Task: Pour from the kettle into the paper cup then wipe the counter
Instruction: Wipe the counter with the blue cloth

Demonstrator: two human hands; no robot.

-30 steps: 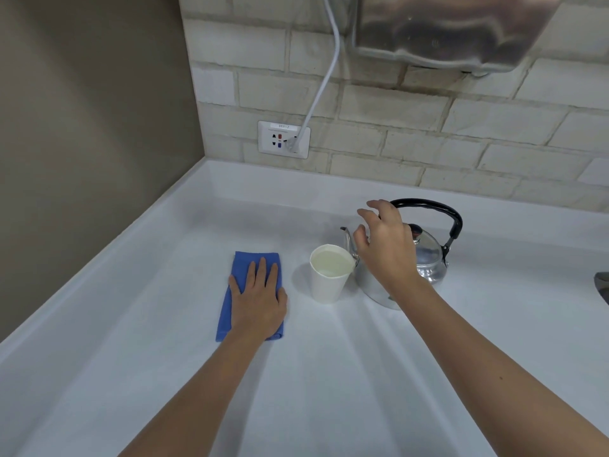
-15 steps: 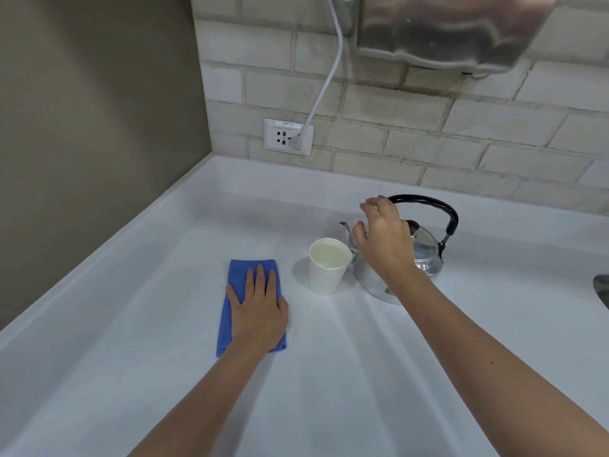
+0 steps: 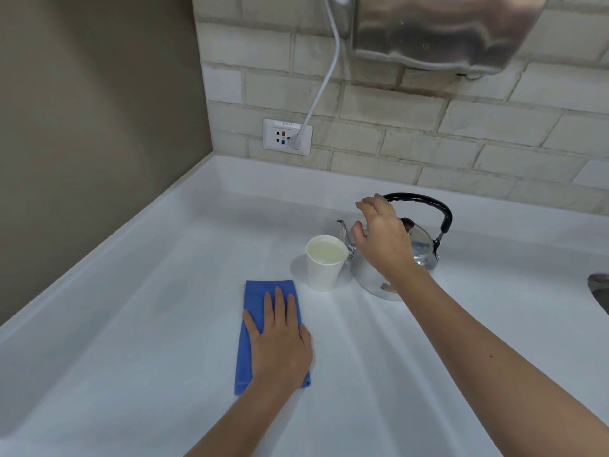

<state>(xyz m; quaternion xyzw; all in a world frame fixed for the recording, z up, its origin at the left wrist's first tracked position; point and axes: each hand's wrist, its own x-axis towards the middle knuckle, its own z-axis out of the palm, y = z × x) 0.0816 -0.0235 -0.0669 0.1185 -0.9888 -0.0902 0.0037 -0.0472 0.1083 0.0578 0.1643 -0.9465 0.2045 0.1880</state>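
Note:
A steel kettle (image 3: 420,245) with a black handle stands upright on the white counter (image 3: 131,324). Its spout points left at a white paper cup (image 3: 324,263), which is full of pale liquid. My right hand (image 3: 382,239) hovers in front of the kettle's handle, fingers curled and apart, holding nothing. A folded blue cloth (image 3: 263,328) lies flat on the counter in front of the cup. My left hand (image 3: 280,341) rests palm down on the cloth, fingers spread, covering its near half.
A brick wall with a socket plate (image 3: 286,136) and a white cord (image 3: 324,77) runs behind the counter. A metal appliance (image 3: 445,28) hangs above. A beige wall closes the left side. A steel sink edge (image 3: 599,291) shows at far right.
My left hand has slid the cloth a little toward me along the counter. My right hand stays by the kettle's handle, fingers loosened off it.

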